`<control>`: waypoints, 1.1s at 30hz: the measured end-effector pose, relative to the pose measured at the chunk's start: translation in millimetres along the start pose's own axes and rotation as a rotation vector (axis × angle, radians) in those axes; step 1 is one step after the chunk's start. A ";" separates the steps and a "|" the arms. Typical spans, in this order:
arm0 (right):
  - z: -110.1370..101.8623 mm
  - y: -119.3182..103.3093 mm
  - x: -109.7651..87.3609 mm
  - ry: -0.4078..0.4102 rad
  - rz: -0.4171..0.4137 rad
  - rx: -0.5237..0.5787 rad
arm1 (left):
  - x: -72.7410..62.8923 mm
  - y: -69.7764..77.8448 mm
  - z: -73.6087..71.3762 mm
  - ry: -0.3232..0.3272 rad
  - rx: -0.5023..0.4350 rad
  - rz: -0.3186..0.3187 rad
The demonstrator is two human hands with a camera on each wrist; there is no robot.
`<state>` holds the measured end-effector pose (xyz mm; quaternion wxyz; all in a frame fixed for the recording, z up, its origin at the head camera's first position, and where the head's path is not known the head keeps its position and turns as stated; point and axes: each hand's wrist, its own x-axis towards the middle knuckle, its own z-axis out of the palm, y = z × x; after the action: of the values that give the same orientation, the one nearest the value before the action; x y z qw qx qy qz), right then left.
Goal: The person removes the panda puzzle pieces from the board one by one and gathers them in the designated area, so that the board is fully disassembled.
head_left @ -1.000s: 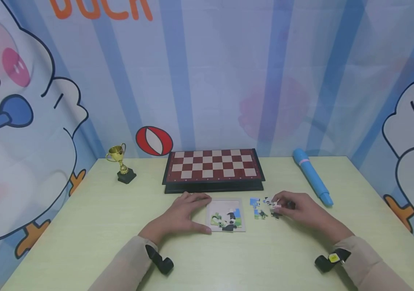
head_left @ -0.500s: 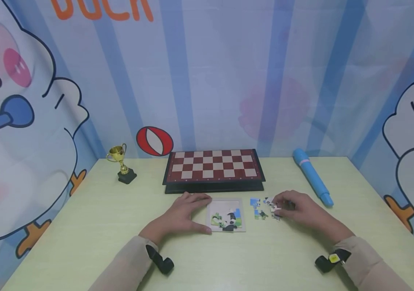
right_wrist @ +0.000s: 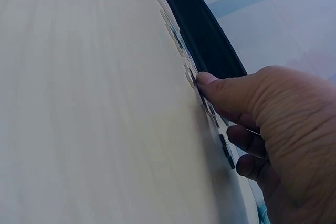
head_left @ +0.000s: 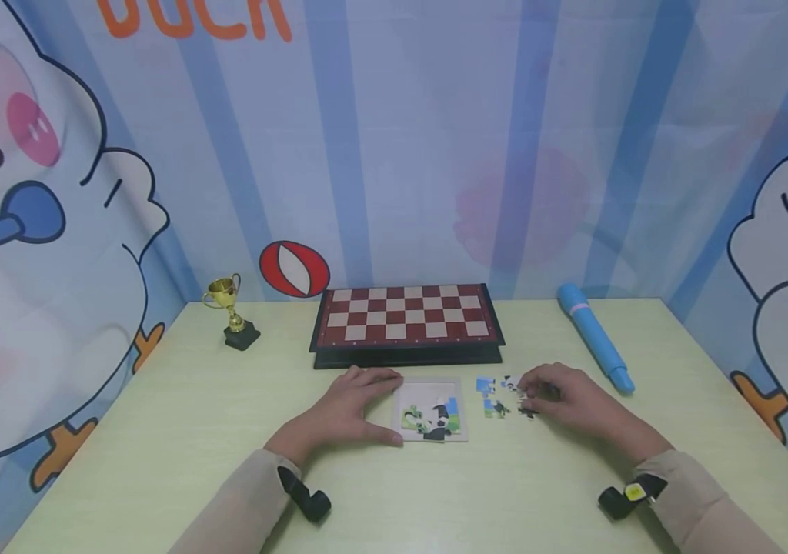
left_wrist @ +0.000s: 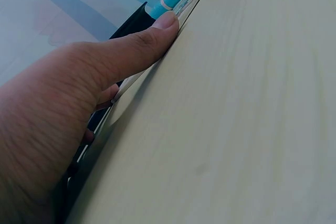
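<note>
A small square jigsaw tray (head_left: 429, 385) lies in front of the chessboard, its lower part filled with panda-picture pieces. My left hand (head_left: 348, 408) rests at the tray's left side, fingers at the upper corner and thumb at the lower one; in the left wrist view the thumb (left_wrist: 157, 30) lies along its edge. To the right of the tray are several loose jigsaw pieces (head_left: 491, 406). My right hand (head_left: 570, 394) is over the right-hand ones, thumb and index finger pinching a jigsaw piece (right_wrist: 191, 77). A dark jigsaw piece (right_wrist: 227, 150) lies beneath the other fingers.
A folded chessboard (head_left: 404, 315) stands behind the tray. At the back left is a gold trophy cup (head_left: 231, 308) on a black base. A blue tube-shaped object (head_left: 595, 338) lies at the back right, beyond the right hand. A printed curtain (head_left: 408, 154) hangs behind the table.
A piece at the right hand's fingertips has shifted and turned slightly, with a dark piece now showing just below them. The left hand and the tray stay put.
</note>
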<state>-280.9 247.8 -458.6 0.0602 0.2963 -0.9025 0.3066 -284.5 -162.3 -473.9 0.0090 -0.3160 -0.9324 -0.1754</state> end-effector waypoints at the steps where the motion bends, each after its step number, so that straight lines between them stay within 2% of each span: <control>1: 0.3 0.4 0.2 0.003 0.000 -0.001 | 0.0 0.0 -0.1 0.000 0.001 0.000; 14: 1.4 5.3 0.9 0.024 -0.011 -0.019 | 0.6 2.6 -3.5 -0.008 0.005 0.000; 29: 0.4 2.5 0.5 0.037 -0.002 -0.026 | 0.7 3.2 -3.0 -0.025 -0.003 -0.018; 33: 1.4 -2.1 4.8 0.034 -0.013 0.004 | -0.5 2.5 -1.7 -0.022 -0.011 -0.026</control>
<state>-283.5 243.2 -457.2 0.0768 0.2969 -0.8989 0.3129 -282.8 -161.3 -471.5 -0.0055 -0.3057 -0.9355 -0.1772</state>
